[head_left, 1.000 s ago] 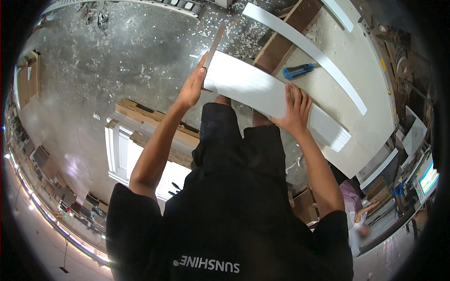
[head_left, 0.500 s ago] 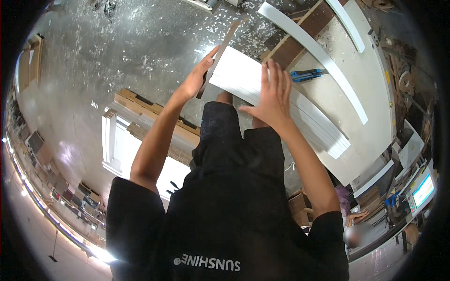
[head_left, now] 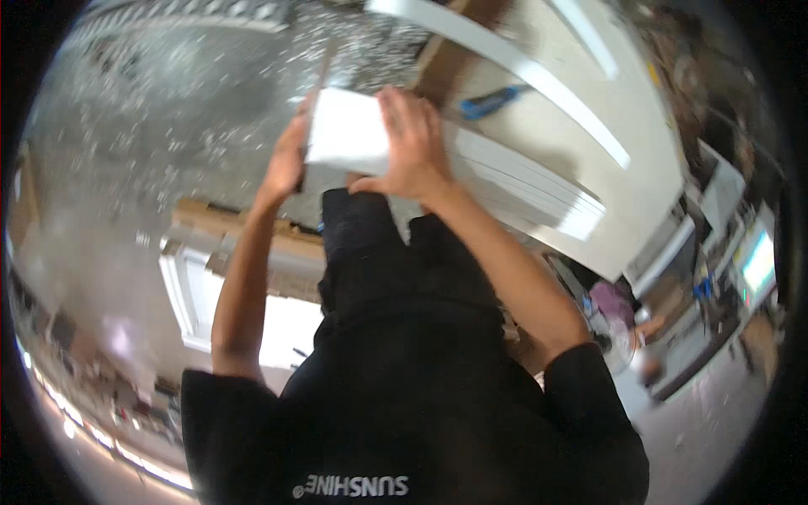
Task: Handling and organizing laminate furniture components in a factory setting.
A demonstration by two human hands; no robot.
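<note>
My left hand (head_left: 286, 160) holds a thin dark brown strip (head_left: 321, 80) upright against the left end of a stack of long white boards (head_left: 345, 130). Most of the strip's lower part is hidden by the hand. My right hand (head_left: 408, 143) lies on top of the boards, fingers stretched toward the far edge and thumb apart near the close edge. The boards run on past that hand to the right, where their grooved side-by-side lines show. Motion blurs the view.
A pale worktable (head_left: 581, 160) carries a long white strip (head_left: 522, 67) and a blue-handled tool (head_left: 491, 103). Cartons (head_left: 244, 223) and white panels lie at the left on the floor. A person in purple (head_left: 612, 303) and a lit screen (head_left: 757, 259) are at the right.
The whole view has shifted, so the hands and boards appear farther left. My right hand now rests on the boards nearer their left end, closer to my left hand.
</note>
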